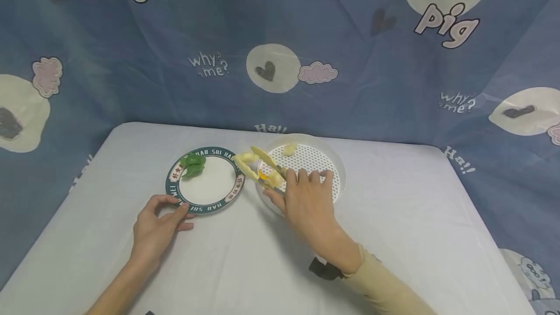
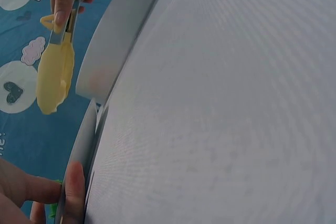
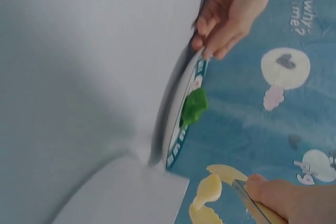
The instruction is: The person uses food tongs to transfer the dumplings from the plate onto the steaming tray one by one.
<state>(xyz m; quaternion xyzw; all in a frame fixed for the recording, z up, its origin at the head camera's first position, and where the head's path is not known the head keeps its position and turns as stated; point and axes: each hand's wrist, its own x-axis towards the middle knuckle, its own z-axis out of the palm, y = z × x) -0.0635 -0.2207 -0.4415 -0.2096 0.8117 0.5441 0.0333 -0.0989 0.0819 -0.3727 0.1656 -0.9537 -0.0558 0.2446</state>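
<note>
My left hand (image 1: 159, 227) grips the near left rim of a round plate (image 1: 210, 208) with a dark green lettered border, thumb on top and fingers beneath. A glossy green vegetable piece (image 1: 192, 164) lies on the plate's left side, also visible in the right wrist view. My right hand (image 1: 308, 208) holds food tongs (image 2: 54, 77) with yellow tips over the left side of a white perforated basket (image 1: 340, 164). The tongs' tips point toward the plate and stand apart in the head view. Whether they pinch anything I cannot tell.
One pale yellow piece (image 1: 289, 149) lies at the back of the basket, and another yellow piece (image 1: 274, 179) shows near the tongs. Plate and basket stand side by side on a white-covered table (image 1: 402, 237). A blue printed cloth (image 1: 350, 101) hangs behind the table.
</note>
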